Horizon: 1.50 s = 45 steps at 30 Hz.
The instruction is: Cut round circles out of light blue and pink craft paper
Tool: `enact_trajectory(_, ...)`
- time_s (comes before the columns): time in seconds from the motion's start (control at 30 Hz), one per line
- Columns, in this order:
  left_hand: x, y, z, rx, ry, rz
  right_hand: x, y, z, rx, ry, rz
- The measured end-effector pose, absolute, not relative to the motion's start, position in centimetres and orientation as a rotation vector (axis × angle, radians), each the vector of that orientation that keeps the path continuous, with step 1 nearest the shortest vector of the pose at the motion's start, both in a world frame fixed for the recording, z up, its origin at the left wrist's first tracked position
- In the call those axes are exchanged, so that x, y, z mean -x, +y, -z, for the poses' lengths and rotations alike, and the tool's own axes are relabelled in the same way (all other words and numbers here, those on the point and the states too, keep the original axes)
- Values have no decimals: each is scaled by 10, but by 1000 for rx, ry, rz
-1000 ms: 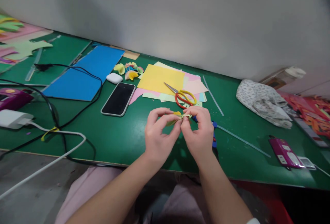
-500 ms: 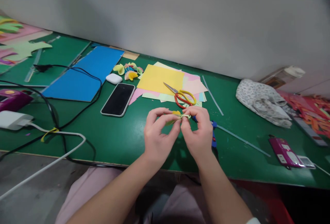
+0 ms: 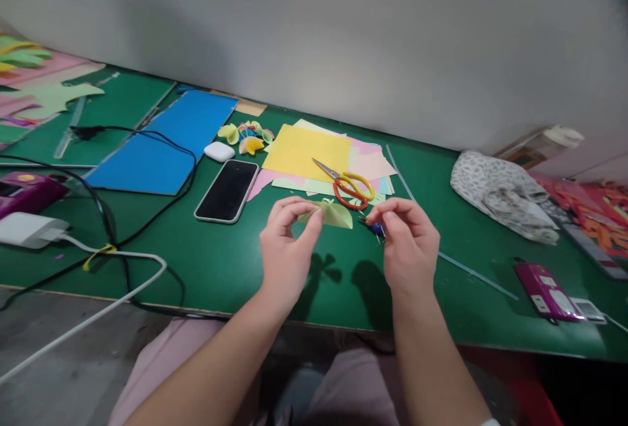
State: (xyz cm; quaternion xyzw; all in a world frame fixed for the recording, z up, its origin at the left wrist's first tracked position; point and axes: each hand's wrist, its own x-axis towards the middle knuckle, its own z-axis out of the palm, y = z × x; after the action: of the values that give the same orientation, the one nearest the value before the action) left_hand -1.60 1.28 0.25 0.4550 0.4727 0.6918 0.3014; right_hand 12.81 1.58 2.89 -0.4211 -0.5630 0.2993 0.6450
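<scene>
The two hands, together on a yellow-green paper piece (image 3: 338, 214) half a second ago, are now apart: the two-handed pinching seems to have paused, leaving the left hand alone in charge of it. The left hand (image 3: 287, 252) pinches its left side between thumb and fingers, holding it above the green surface (image 3: 230, 269), just nearer the person than the scissors (image 3: 343, 184), with small curled ends on top. The right hand (image 3: 411, 246), near and right of the scissors, has curled fingers drawn toward its thumb beside a partly hidden blue tool (image 3: 377, 230); I cannot tell whether it grips anything.
</scene>
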Motion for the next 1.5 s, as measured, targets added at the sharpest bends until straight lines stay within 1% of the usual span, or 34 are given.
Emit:
enact_trajectory(0.07, 17, 14, -2, -1190, 1237, -1834, -128, 17, -28, 941, -1248, -835)
enact_trajectory(0.17, 18, 15, -2, -1189, 1239, -1840, -128, 17, -28, 941, -1230, -926)
enact_trajectory(0.43, 18, 15, 0, -1221, 1273, -1826, -124, 18, -37, 907, -1251, -903)
enact_trajectory(0.73, 18, 14, 0, -1228, 1264, -1802, -126, 13, -39, 763, -1247, -1017)
enact_trajectory(0.93, 17, 14, 0, -1230, 1267, -1785, -123, 10, -43, 792, -1280, -989)
enact_trajectory(1.13, 17, 13, 1, -1225, 1242, -1799, -122, 9, -40, 593, -1187, -1122)
enact_trajectory(1.27, 17, 13, -1, -1226, 1256, -1783, -121, 6, -41, 546, -1099, -1213)
enact_trajectory(1.5, 16, 13, -2, -1226, 1241, -1792, -121, 5, -42, 537, -1093, -1217)
